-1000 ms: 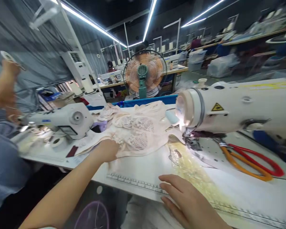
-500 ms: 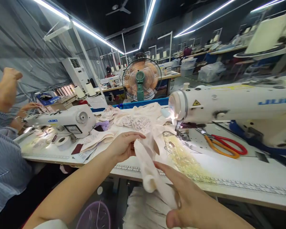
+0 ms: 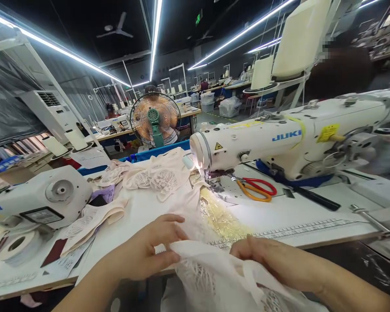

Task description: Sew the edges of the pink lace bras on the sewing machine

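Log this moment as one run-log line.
left hand: pinches lace fabric edge | right hand: grips same fabric | sewing machine: behind hands, lamp lit | scissors: lying under machine arm

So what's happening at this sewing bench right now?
A person's left hand and right hand hold a pale pink lace fabric piece at the near edge of the white table, in front of a white Juki sewing machine. More pink lace pieces lie heaped behind, and orange-and-red scissors rest on the machine bed.
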The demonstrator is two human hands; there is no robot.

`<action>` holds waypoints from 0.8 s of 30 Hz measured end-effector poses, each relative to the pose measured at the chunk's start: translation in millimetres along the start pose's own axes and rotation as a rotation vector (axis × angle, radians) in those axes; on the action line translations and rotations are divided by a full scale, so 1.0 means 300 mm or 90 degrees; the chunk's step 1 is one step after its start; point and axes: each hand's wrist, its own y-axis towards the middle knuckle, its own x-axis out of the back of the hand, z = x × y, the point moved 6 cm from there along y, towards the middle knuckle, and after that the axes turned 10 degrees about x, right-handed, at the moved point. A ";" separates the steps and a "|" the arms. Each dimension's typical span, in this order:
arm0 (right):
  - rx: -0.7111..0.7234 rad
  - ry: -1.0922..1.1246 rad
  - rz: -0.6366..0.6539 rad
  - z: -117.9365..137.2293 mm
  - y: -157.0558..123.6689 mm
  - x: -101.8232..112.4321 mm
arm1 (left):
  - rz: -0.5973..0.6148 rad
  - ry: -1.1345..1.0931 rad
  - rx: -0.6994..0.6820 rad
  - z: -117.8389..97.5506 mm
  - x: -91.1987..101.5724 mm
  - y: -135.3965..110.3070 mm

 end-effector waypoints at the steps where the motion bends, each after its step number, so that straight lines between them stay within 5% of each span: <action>1: -0.026 -0.027 -0.025 -0.013 0.005 0.026 | 0.016 0.010 0.007 -0.002 0.000 0.018; 7: -0.064 -0.408 0.060 -0.001 0.063 0.161 | 0.067 0.132 0.240 0.114 0.019 0.116; 12: -0.092 -0.699 -0.066 0.019 0.208 0.241 | 0.110 0.321 0.380 0.277 0.069 0.209; 18: -0.058 -0.941 -0.185 0.001 0.359 0.196 | 0.129 0.436 0.488 0.438 0.165 0.277; 24: -0.035 -0.988 -0.158 -0.084 0.317 0.132 | -0.011 0.491 0.556 0.435 0.217 0.344</action>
